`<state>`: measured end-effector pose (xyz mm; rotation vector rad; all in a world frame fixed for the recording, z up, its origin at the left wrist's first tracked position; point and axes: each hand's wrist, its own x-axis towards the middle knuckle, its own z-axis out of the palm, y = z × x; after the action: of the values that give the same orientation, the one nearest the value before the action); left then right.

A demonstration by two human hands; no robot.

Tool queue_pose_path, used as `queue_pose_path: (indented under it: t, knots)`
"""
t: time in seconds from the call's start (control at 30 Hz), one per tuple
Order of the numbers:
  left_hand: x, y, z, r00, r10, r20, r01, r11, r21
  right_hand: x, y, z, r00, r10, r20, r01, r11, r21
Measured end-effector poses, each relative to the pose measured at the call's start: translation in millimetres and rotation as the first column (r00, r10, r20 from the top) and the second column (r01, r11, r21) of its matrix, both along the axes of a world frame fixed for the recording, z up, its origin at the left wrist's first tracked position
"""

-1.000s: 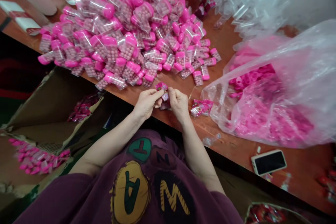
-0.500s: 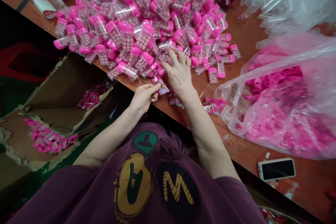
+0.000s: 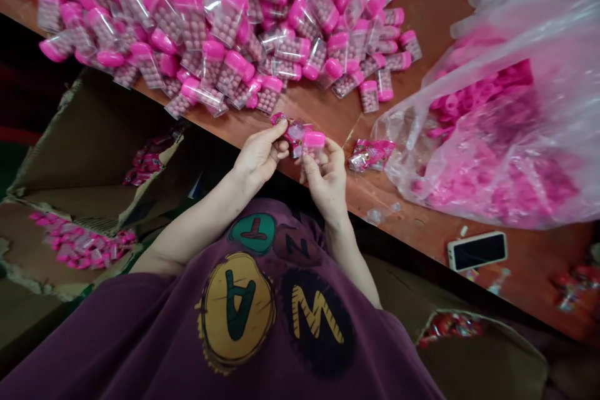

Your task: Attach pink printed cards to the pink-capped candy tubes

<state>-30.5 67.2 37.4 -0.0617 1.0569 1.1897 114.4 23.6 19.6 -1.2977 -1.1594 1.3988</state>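
Observation:
My left hand (image 3: 259, 156) pinches a small pink printed wrapper (image 3: 287, 127) at the table's near edge. My right hand (image 3: 325, 176) is closed round a small clear bottle with a pink cap (image 3: 313, 142), full of pink beads, held right beside the wrapper. Both hands meet just in front of a big heap of bagged pink-capped bottles (image 3: 225, 19) on the brown table (image 3: 422, 19). A few more printed wrappers (image 3: 370, 155) lie just right of my right hand.
A large clear plastic bag of loose pink caps (image 3: 506, 137) fills the right side. A phone (image 3: 477, 250) lies near the table's front edge. Cardboard boxes (image 3: 84, 156) with pink packed items (image 3: 79, 244) stand below on the left; another box (image 3: 469, 350) is at the lower right.
My right hand reached into the heap, then came back to the table edge holding a pink-capped bottle. My left hand stayed there pinching the wrapper. The view shifted downward.

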Motion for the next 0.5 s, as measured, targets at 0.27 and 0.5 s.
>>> queue_pose_path:
  t: [0.27, 0.5]
  knots:
    - [17, -11, -4.0, 0.992, -0.118, -0.045, 0.120, 0.991, 0.052, 4, -14, -9.7, 0.998, -0.056, -0.028, 0.055, 0.997, -0.050]
    - [18, -18, -4.3, 0.974, -0.194, -0.118, 0.204, 0.976, 0.078, 8, -22, -3.4, 0.957, -0.035, -0.287, -0.028, 0.976, -0.214]
